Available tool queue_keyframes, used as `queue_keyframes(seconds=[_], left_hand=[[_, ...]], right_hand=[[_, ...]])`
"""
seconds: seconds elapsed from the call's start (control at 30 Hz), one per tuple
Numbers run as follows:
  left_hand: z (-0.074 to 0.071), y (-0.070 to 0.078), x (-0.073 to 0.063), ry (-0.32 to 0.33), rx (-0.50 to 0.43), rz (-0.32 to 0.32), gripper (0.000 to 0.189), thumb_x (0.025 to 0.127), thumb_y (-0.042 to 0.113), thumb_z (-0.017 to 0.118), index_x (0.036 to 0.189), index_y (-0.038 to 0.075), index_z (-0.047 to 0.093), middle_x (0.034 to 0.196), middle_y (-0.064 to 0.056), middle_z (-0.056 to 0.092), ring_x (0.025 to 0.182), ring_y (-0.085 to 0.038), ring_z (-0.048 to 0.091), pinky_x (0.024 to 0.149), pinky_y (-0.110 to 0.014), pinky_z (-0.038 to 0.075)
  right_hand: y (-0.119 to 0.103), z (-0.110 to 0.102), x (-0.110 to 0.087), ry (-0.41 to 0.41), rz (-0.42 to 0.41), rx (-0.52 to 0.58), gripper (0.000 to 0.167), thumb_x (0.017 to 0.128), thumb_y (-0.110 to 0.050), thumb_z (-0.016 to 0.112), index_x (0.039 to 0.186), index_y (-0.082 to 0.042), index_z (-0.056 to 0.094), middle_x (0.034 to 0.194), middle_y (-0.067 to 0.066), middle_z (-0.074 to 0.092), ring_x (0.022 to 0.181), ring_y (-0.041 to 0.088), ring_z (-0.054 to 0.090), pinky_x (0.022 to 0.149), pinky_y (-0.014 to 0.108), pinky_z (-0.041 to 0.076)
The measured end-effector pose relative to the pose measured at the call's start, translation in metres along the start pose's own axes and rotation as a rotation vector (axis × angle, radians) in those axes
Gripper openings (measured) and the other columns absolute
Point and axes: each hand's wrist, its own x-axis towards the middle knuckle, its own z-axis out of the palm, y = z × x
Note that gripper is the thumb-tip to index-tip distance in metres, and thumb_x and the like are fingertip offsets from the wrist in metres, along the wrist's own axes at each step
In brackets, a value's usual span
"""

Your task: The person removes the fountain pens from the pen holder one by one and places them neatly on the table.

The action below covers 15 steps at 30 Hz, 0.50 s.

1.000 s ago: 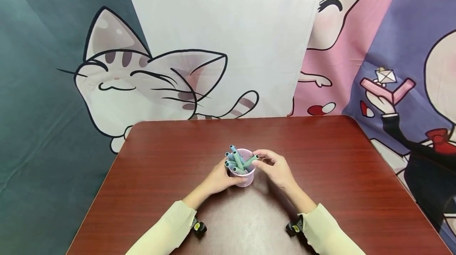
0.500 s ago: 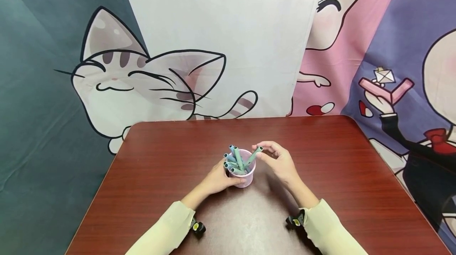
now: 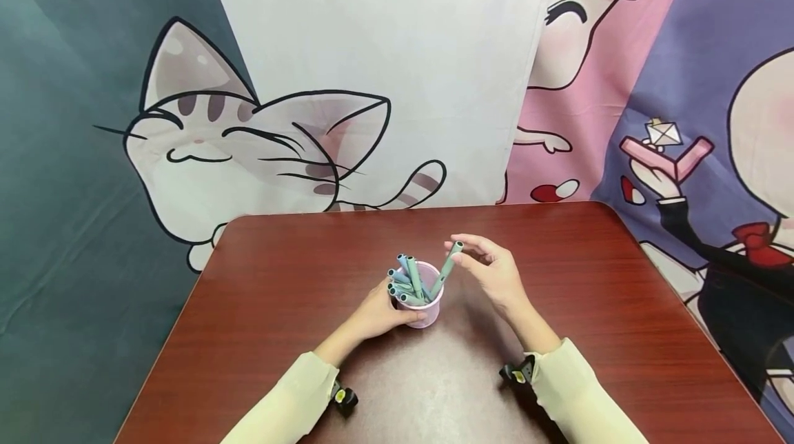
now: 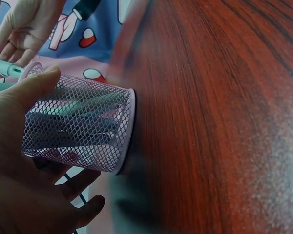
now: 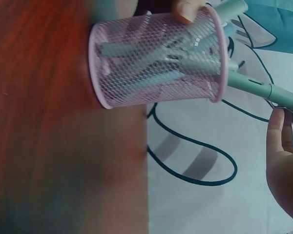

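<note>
A pink mesh pen holder [image 3: 431,314] stands upright on the table, with several blue and green pens [image 3: 413,277] leaning in it. My left hand [image 3: 374,313] holds it from the left side; in the left wrist view the thumb [image 4: 36,85] lies along its wall near the rim. With thumb and fingers, my right hand [image 3: 497,278] pinches the upper end of one green pen [image 3: 444,269] at the right of the rim. The right wrist view shows this pen's lower part still inside the mesh, its upper part tilted out towards the right hand [image 5: 285,165].
The reddish-brown wooden table [image 3: 285,258] spreads out around both hands. Its far edge meets a cartoon-printed cloth backdrop [image 3: 397,30]. A small black camera sits on each wrist, below the pale sleeves [image 3: 291,392].
My right hand has moved up and to the right, drawing the green pen further out of the pen holder and more upright. The left hand keeps its hold on the pen holder.
</note>
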Motion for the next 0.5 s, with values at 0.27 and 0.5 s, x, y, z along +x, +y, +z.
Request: queue_keyframes(seconds=[0.27, 0.5], left_hand=[[0.001, -0.001, 0.001, 0.007, 0.009, 0.004, 0.079, 0.073, 0.041, 0.091, 0.139, 0.019, 0.055, 0.125, 0.0, 0.066, 0.12, -0.02, 0.061, 0.103, -0.044, 0.048], [0.0, -0.002, 0.002, 0.006, -0.016, 0.03, 0.079, 0.073, 0.039, 0.091, 0.139, 0.016, 0.055, 0.124, 0.001, 0.067, 0.119, -0.019, 0.061, 0.102, -0.044, 0.049]], right_hand=[[-0.01, -0.008, 0.007, 0.108, -0.015, -0.011, 0.035, 0.09, -0.001, 0.075, 0.123, 0.006, 0.066, 0.105, 0.017, 0.076, 0.091, 0.014, 0.072, 0.081, 0.022, 0.058], [-0.019, -0.014, 0.013, 0.13, -0.008, -0.043, 0.036, 0.091, -0.005, 0.075, 0.125, 0.003, 0.069, 0.102, 0.005, 0.078, 0.091, 0.014, 0.072, 0.08, 0.021, 0.058]])
